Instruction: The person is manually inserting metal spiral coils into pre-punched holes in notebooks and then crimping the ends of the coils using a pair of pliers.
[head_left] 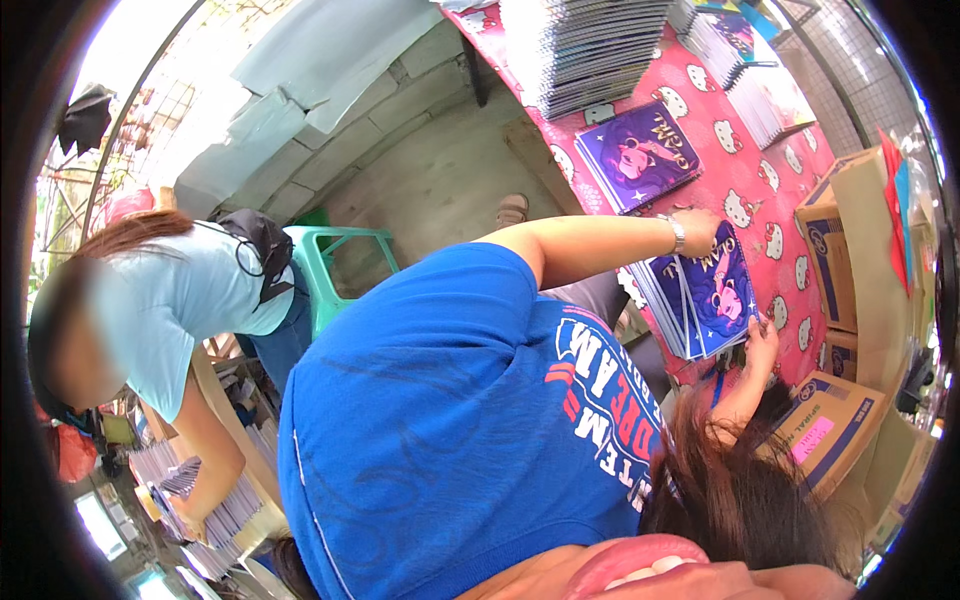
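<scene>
On the red cat-print tablecloth (735,165), both hands, left (700,232) and right (762,335), grasped a stack of purple-covered notebooks (715,290); grey concrete-block wall (400,100) behind.

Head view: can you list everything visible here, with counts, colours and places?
notebook pile: one, purple covers, right of centre, under both hands
single notebook: one, purple, above it
tall stack: one, grey edges, top
tablecloth: one, pink, white cat faces
cardboard boxes: several, brown and blue, right
chair: one, green, centre left
co-worker: one, light-blue shirt, left
own shirt: blue, centre
braceleted hand: atop pile
other hand: at pile's lower edge
</scene>
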